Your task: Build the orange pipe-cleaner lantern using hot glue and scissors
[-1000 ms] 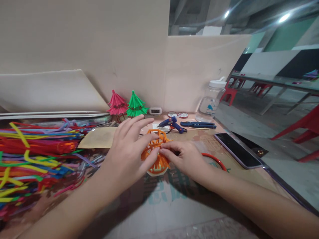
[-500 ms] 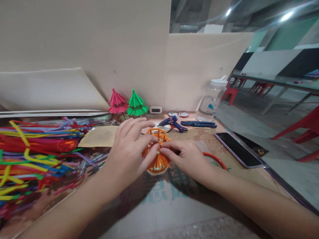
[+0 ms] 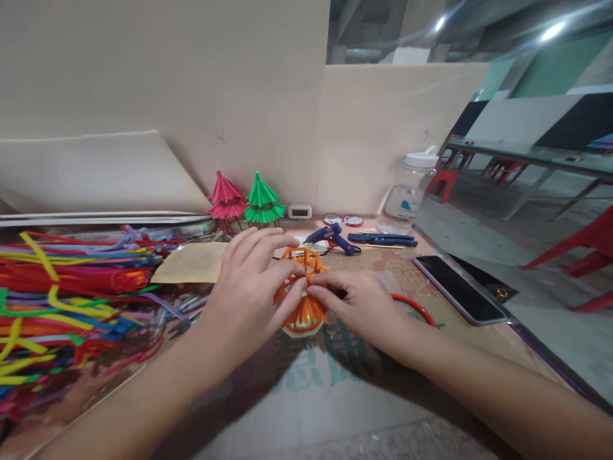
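Between my hands is an orange pipe-cleaner craft [image 3: 304, 313], a small framework with fanned strands on a pale base, resting on the work surface. My left hand [image 3: 261, 278] pinches it from the left, thumb and index finger together at its middle, the other fingers raised. From the right, my right hand [image 3: 357, 300] grips the same spot with thumb and index finger. My fingertips nearly meet and hide part of the craft's centre. Behind it lies a blue glue gun [image 3: 334, 238].
Bundles of coloured pipe cleaners [image 3: 71, 275] cover the left side. Pink [image 3: 225, 195] and green [image 3: 262, 198] pagoda-like crafts stand at the back by a small digital clock [image 3: 299, 211]. Right are blue pliers [image 3: 382, 239], a water bottle [image 3: 403, 198] and a phone [image 3: 457, 289].
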The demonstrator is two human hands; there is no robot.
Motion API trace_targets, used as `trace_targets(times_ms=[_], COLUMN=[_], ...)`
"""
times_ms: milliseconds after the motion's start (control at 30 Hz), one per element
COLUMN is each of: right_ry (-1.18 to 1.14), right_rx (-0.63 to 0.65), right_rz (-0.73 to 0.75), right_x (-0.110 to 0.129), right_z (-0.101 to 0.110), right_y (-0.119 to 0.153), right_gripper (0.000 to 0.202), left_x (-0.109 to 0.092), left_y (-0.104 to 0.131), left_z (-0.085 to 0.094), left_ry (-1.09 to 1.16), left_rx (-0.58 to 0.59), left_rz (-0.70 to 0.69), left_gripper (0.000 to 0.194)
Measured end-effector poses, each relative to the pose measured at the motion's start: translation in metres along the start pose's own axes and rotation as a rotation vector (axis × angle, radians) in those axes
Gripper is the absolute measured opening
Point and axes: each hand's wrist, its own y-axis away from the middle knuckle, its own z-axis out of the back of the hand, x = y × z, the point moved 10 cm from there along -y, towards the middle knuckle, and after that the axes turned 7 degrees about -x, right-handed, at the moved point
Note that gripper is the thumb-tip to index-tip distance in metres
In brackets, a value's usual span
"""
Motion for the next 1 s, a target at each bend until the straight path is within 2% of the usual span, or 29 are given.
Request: trace_targets(times_ms=[533,833,900,1000], right_ry=[0.008,-0.002,-0.019,-0.015], right_rx=[-0.007,-0.012,-0.029,-0.054], right_rz=[0.006,0.024,0.035,0.023], right_x=[-0.001,-0.001,-0.001,-0.002], right_z=[0.000,0.000,0.003,0.011], right_y=[0.000,-0.001,-0.001,-0.001], right_gripper=[0.019,0.020,0.019,0.017], left_x=[-0.001,-0.001,0.003,0.017], left_y=[0.000,-0.001,0.000,0.005], left_z=[0.000,-0.003,-0.005,-0.013], left_ry=[0.006,0.023,0.041,0.106], left_rx=[-0.006,0.028,0.080,0.197], left_rz=[-0.018,-0.015,0.021,0.122], left_gripper=[0.012,0.011,0.017,0.047])
